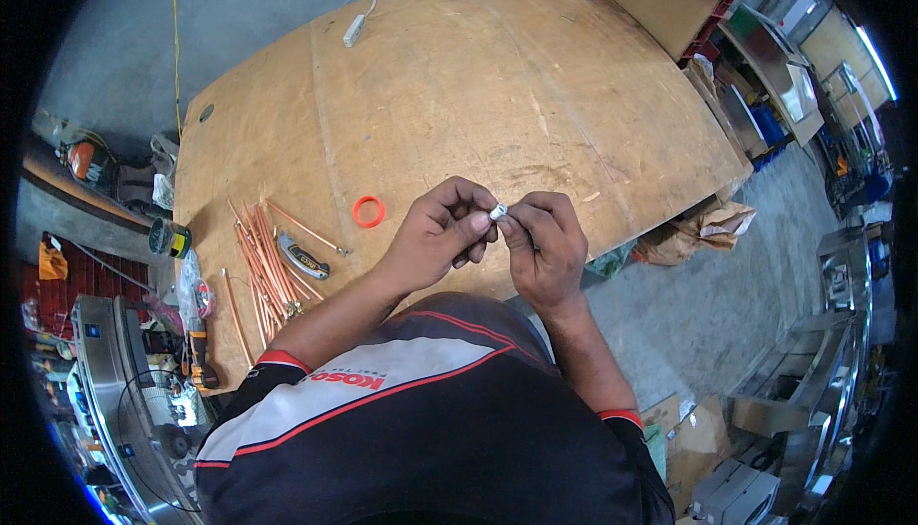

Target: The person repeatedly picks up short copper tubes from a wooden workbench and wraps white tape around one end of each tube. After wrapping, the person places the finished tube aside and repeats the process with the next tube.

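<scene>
White piece (498, 211), frame centre: I have it pinched between left hand (435, 238) and right hand (549, 250). Copper rods (256, 243) lie left of centre

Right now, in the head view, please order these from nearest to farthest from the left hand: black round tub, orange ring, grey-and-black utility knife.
1. Orange ring: left of the left hand, on the wooden table.
2. Grey-and-black utility knife: farther left, by the copper-coloured rods.
3. Black round tub: farthest left, at the table's edge.
</scene>
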A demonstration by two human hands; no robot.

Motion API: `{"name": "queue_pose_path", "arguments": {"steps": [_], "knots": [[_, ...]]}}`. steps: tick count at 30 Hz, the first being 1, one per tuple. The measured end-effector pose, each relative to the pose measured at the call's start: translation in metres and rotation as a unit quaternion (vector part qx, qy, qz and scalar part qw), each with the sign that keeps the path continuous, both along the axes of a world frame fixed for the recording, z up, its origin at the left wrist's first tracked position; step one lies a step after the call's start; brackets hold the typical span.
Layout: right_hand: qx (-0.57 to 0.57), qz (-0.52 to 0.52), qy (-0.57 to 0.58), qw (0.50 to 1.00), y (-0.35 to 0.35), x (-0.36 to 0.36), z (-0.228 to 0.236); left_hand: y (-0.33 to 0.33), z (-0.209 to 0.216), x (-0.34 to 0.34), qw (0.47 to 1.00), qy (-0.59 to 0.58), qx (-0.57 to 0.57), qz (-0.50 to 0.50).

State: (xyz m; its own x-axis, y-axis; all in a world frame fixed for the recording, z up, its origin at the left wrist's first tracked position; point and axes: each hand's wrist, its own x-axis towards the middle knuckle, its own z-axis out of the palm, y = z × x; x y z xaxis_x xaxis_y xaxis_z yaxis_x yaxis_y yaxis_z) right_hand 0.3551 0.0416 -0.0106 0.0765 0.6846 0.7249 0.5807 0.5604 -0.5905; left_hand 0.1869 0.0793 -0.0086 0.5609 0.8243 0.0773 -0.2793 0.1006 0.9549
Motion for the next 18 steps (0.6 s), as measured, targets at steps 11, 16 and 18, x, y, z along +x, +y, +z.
{"name": "queue_pose_path", "arguments": {"steps": [11, 16, 18], "knots": [[0.065, -0.036, -0.062, 0.995, -0.003, 0.001, 0.000, -0.008, 0.011, -0.001, 0.992, 0.073, 0.095, 0.035], [0.124, -0.042, -0.113, 0.985, -0.003, 0.005, 0.006, -0.008, 0.002, 0.004, 0.959, 0.069, 0.255, 0.101], [0.141, -0.044, -0.127, 0.981, -0.003, 0.006, 0.006, -0.009, -0.002, 0.007, 0.953, 0.053, 0.270, 0.124]]}}
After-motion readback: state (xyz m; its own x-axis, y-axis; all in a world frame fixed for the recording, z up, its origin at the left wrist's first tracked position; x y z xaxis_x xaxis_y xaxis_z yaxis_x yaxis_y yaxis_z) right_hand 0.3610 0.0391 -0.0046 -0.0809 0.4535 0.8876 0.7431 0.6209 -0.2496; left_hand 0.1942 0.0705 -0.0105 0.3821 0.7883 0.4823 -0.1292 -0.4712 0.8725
